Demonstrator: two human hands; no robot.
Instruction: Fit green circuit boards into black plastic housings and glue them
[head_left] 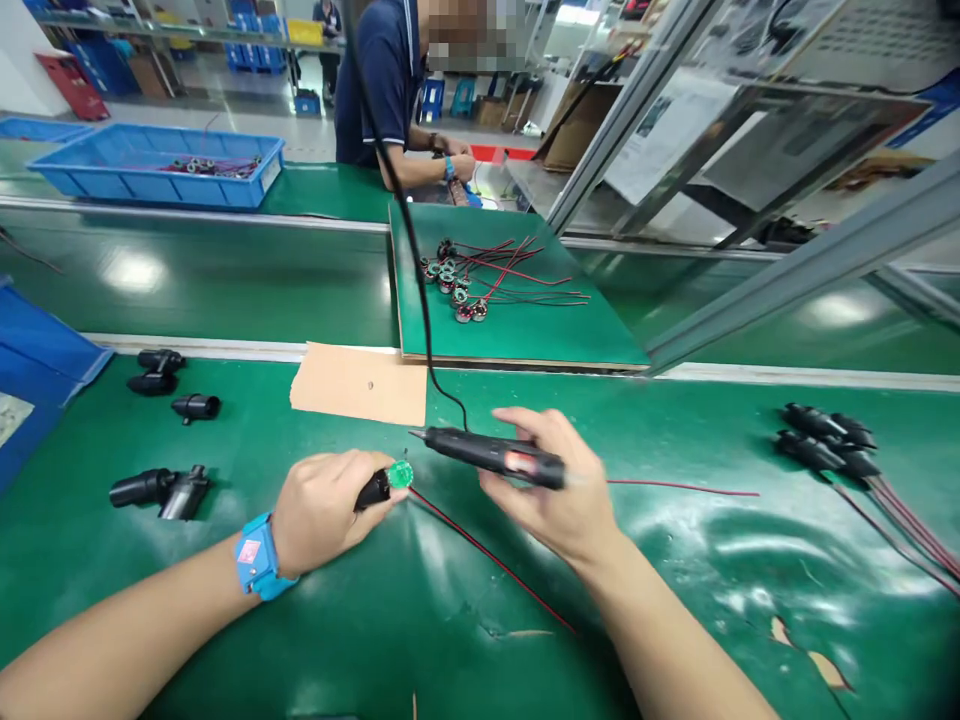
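My left hand (326,505), with a blue strap at its wrist, is closed around a small black housing (373,490). A round green circuit board (400,474) sits at the housing's end, facing right. From it a red and black wire pair (487,555) trails down to the right over the bench. In my right hand (559,490) lies a corded black electric screwdriver (480,453), its fingers around the body. The screwdriver's bit points left, just above the board and apart from it. Its black cord rises past the camera's view.
Black housings (154,488) lie at left; wired ones (825,440) lie at right. Behind is a piece of cardboard (352,385) with a tiny part on it. Several wired round boards (457,285) rest on a raised green panel (525,335). A co-worker (379,90) stands beyond, near a blue tray (150,185).
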